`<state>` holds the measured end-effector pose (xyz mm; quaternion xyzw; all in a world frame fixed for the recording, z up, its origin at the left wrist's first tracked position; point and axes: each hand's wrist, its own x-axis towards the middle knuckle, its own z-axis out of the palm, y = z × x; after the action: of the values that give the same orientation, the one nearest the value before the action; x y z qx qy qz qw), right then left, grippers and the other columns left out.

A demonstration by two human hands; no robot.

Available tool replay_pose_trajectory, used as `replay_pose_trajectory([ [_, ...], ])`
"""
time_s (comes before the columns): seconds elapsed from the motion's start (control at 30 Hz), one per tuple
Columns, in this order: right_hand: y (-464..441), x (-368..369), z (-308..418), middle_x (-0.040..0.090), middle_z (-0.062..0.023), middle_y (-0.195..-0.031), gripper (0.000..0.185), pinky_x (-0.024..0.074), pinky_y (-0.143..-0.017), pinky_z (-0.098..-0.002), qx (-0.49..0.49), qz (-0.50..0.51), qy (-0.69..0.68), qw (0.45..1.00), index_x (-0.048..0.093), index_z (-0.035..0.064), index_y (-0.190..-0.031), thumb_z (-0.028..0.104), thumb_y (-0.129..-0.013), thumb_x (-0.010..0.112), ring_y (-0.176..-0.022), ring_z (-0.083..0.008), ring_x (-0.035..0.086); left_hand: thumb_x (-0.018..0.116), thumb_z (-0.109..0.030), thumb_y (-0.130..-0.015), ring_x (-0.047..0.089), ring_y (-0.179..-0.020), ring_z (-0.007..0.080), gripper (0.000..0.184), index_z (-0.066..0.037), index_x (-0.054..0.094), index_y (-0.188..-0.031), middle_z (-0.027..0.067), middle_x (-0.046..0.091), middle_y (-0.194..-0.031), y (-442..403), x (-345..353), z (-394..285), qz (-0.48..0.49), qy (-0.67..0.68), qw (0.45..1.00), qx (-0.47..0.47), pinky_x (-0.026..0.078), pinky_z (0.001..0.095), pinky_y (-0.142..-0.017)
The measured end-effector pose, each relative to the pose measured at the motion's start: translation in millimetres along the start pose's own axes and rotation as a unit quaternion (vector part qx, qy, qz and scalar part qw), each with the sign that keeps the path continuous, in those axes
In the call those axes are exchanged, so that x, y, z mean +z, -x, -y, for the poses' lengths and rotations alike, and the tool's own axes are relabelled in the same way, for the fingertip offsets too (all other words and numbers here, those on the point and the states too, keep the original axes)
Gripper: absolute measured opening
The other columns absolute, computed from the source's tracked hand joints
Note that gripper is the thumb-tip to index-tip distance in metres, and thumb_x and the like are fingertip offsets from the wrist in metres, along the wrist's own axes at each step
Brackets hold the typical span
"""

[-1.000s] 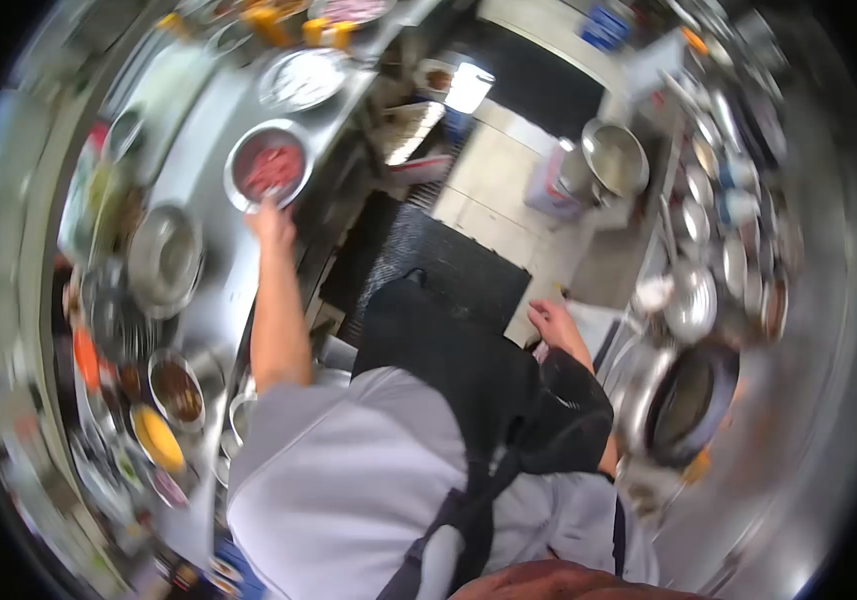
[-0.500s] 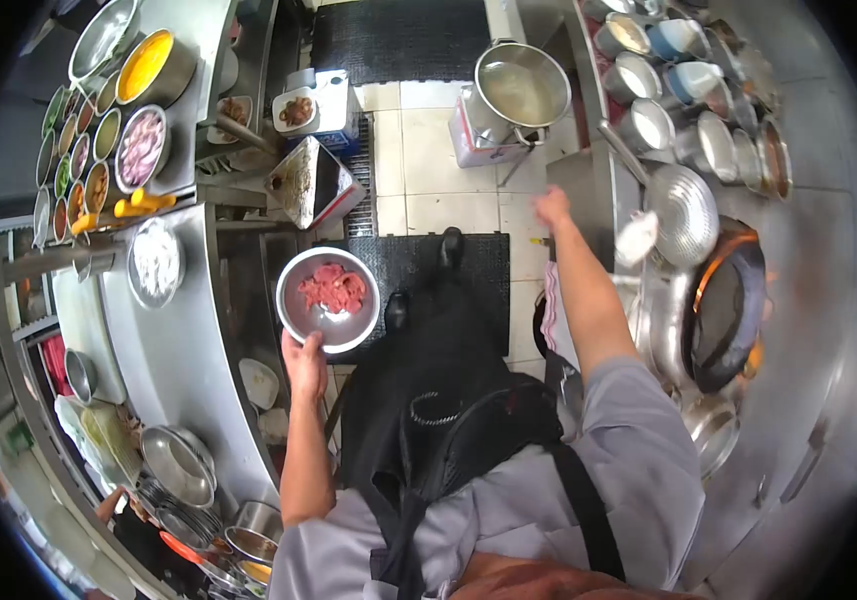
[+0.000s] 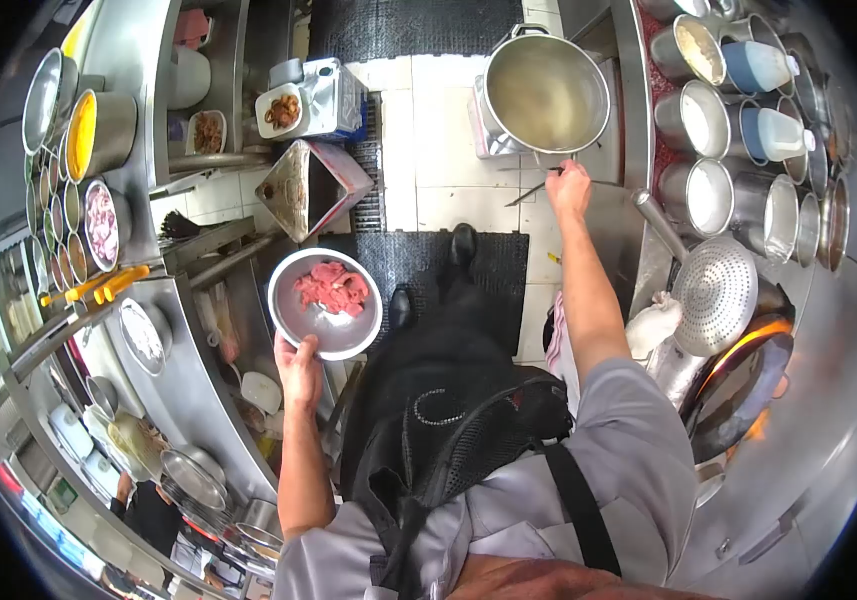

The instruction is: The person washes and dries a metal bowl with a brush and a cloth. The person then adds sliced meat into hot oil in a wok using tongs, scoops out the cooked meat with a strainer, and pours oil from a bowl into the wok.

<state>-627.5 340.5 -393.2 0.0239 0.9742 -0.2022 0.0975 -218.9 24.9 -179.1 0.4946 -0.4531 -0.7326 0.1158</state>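
Observation:
A round metal bowl (image 3: 343, 345) with pieces of raw meat (image 3: 332, 288) is held at its near rim by my left hand (image 3: 299, 368), thumb over the edge. My right hand (image 3: 570, 190) is closed around a thin dark-handled utensil (image 3: 528, 193), just below a large pot (image 3: 546, 95) of cloudy liquid. To the right of my right arm, a perforated ladle (image 3: 716, 296) lies beside a white cloth (image 3: 653, 325). Behind it sits a dark wok (image 3: 743, 385) with flames at its edge.
Metal containers (image 3: 708, 203) and blue-labelled bottles (image 3: 760, 68) line the right side. On the left counter (image 3: 210, 400) are a dish of white food (image 3: 145, 335), yellow-handled tools (image 3: 120, 282) and sauce pots. An open tin (image 3: 323, 190) stands on the floor ahead. Another person (image 3: 151, 515) is at lower left.
My right hand has moved forward to the pot and closed on a thin utensil. The bowl in my left hand stays nearly in place. The view has shifted, with the pot now nearer.

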Motion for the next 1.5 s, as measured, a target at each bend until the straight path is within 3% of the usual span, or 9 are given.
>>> replay_pose_trajectory([
  [0.33,28,-32,29,0.066,-0.0152,-0.098,0.022,0.0541,-0.078,-0.0472,-0.048,-0.151,-0.064,0.985,0.072,0.0075,-0.099,0.017,-0.082,0.063,-0.085,-0.0369,0.067,0.052,0.009,-0.086,0.061,-0.101,0.0157,0.047,-0.003,0.051,-0.131,0.0072,0.062,-0.117,-41,19,-13,0.068,-0.021,0.997,-0.010,0.050,0.0304,-0.090],
  [0.7,306,-333,103,0.061,-0.0075,-0.086,0.011,0.0527,-0.063,-0.0314,-0.073,-0.410,-0.109,0.903,0.071,0.0030,-0.096,0.005,-0.086,0.066,-0.064,-0.0165,0.064,0.057,0.008,-0.082,0.059,-0.087,0.0150,0.047,-0.001,0.051,-0.128,0.0067,0.062,-0.109,-101,4,-56,0.297,-0.073,0.952,-0.018,0.048,0.0285,-0.072],
  [0.73,359,-368,103,0.061,-0.0059,-0.087,0.010,0.0524,-0.063,-0.0305,-0.035,-0.386,-0.180,0.904,0.070,0.0017,-0.095,0.005,-0.087,0.064,-0.064,-0.0143,0.064,0.054,0.002,-0.090,0.060,-0.105,0.0245,0.043,-0.001,0.047,-0.132,0.0124,0.058,-0.122,-125,-6,-48,0.362,-0.097,0.927,0.000,0.053,0.0435,-0.088],
  [0.93,687,-415,67,0.069,-0.0084,-0.089,0.037,0.0553,-0.062,-0.0282,0.104,-0.092,-0.501,0.854,0.054,0.0043,-0.125,0.017,-0.093,0.066,-0.067,-0.0139,0.066,0.057,-0.001,-0.086,0.056,-0.115,0.0292,0.055,-0.004,0.044,-0.139,0.0141,0.053,-0.135,-107,16,-69,0.449,-0.157,0.879,-0.034,0.050,0.0465,-0.093],
  [1.03,706,-315,71,0.069,-0.0079,-0.084,0.050,0.0537,-0.058,-0.0281,0.191,0.075,-0.519,0.830,0.050,0.0034,-0.129,0.028,-0.092,0.072,-0.063,-0.0142,0.065,0.059,0.000,-0.085,0.055,-0.117,0.0301,0.058,-0.006,0.043,-0.140,0.0135,0.051,-0.136,-76,44,-70,0.488,-0.198,0.850,-0.034,0.051,0.0482,-0.092],
  [1.13,667,-227,86,0.063,-0.0062,-0.082,0.052,0.0502,-0.055,-0.0273,0.148,-0.013,-0.675,0.723,0.049,0.0044,-0.129,0.032,-0.092,0.073,-0.063,-0.0123,0.060,0.059,0.003,-0.087,0.059,-0.112,0.0284,0.054,0.000,0.042,-0.138,0.0177,0.053,-0.133,-44,95,-54,0.578,-0.171,0.796,-0.049,0.055,0.0436,-0.090],
  [1.27,661,-256,85,0.053,0.0001,-0.084,0.058,0.0463,-0.058,-0.0266,0.261,-0.133,-0.488,0.822,0.049,0.0054,-0.132,0.051,-0.098,0.059,-0.069,-0.0085,0.050,0.063,-0.002,-0.087,0.064,-0.108,0.0283,0.049,-0.002,0.047,-0.133,0.0140,0.059,-0.124,36,173,-33,0.614,-0.208,0.761,0.015,0.059,0.0412,-0.084],
  [1.37,677,-273,44,0.059,-0.0257,-0.123,0.065,0.0447,-0.101,-0.0456,0.171,-0.264,-0.206,0.927,0.037,0.0077,-0.150,0.047,-0.101,0.051,-0.115,-0.0422,0.059,0.057,0.003,-0.084,0.065,-0.102,0.0286,0.047,-0.001,0.045,-0.129,0.0152,0.059,-0.121,103,229,-8,0.646,-0.206,0.734,0.037,0.063,0.0423,-0.077],
  [1.5,671,-331,21,0.059,-0.0217,-0.122,0.059,0.0478,-0.096,-0.0474,0.229,-0.193,-0.091,0.950,0.041,0.0102,-0.148,0.039,-0.099,0.054,-0.107,-0.0421,0.061,0.053,0.006,-0.084,0.068,-0.096,0.0275,0.042,0.001,0.046,-0.125,0.0164,0.060,-0.117,171,289,30,0.677,-0.228,0.697,0.070,0.064,0.0395,-0.073],
])
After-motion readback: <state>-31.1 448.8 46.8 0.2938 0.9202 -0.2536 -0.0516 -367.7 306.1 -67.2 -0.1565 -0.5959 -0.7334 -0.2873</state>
